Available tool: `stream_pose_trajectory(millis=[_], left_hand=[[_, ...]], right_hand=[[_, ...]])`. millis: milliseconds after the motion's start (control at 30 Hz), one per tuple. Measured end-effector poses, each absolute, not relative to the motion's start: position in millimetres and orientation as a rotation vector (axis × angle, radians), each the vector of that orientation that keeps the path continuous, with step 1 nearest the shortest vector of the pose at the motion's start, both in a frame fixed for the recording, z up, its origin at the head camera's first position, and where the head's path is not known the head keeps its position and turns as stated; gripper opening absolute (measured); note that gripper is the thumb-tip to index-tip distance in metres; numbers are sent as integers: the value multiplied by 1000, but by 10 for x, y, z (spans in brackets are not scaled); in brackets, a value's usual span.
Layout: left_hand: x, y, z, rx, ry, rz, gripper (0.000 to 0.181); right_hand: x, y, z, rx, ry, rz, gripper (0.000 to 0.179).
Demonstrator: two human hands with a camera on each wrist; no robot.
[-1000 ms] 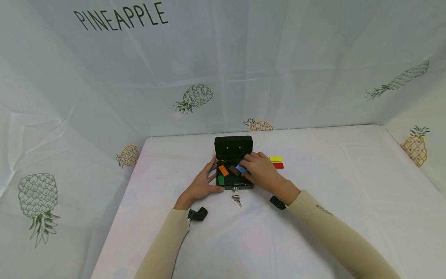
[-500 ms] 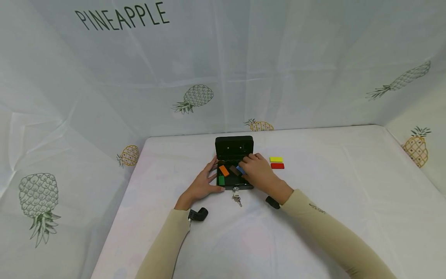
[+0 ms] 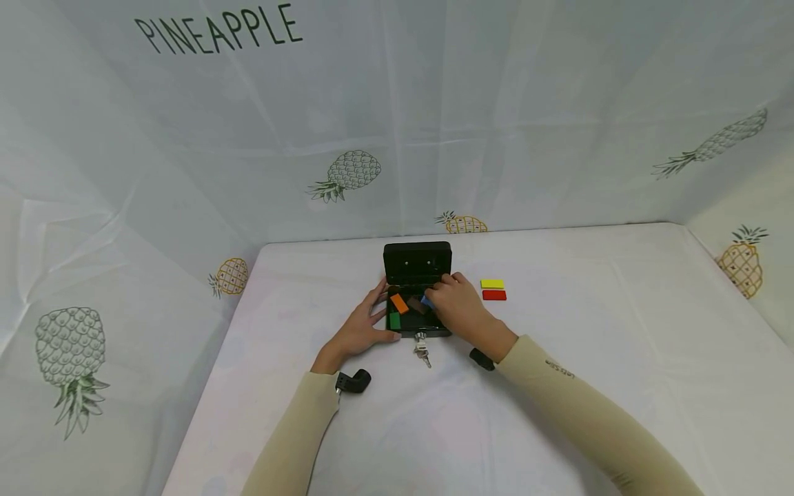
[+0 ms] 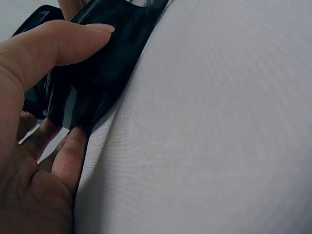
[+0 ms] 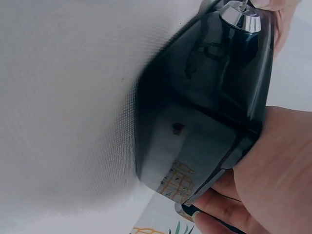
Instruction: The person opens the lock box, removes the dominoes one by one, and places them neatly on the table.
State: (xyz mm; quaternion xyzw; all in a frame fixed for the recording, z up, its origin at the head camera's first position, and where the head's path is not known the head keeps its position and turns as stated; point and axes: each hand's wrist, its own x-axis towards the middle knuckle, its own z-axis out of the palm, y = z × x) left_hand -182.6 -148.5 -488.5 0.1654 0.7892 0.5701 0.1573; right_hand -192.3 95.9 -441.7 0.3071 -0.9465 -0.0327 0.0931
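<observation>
A small black cash box [image 3: 418, 249] stands on the table with its lid raised. An orange block [image 3: 400, 304], a green block [image 3: 394, 320], a dark brown block [image 3: 417, 304] and a blue block [image 3: 426, 301] lie inside. My left hand [image 3: 358, 329] grips the box's left end, its thumb on the front face in the left wrist view and its other fingers along the side. My right hand [image 3: 460, 308] reaches over the right side with curled fingers and holds the blue block, which they partly cover. Its palm is near the box's rim in the right wrist view.
Keys [image 3: 422, 352] hang from the lock [image 5: 242, 17] at the box's front. Right of the box lie a yellow block [image 3: 493, 283] and a red block [image 3: 494, 295]. A white pineapple-print cloth [image 3: 527, 138] rises behind the table.
My right hand and forearm have shifted a little left over the box, uncovering more of the red and yellow blocks. Less of the blue block shows. My left hand stays in place.
</observation>
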Motion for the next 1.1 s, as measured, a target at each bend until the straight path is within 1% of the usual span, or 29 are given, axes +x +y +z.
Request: stream_pose_trajectory(millis=[400,667,1100], left_hand=[[-1819,-1486,-4868,482,2245,1643,119],[-1826,-1487,-4883,472,2240,1644,120],[-1805,-1495,-4859,465,2212,1659,118]], right_hand=[[-1902,967,-4402,935,-2854,-25,25],[-1887,986,-4400,994,-2781,13,20],[-1795,1151,-4256,1107,-2529,112,26]])
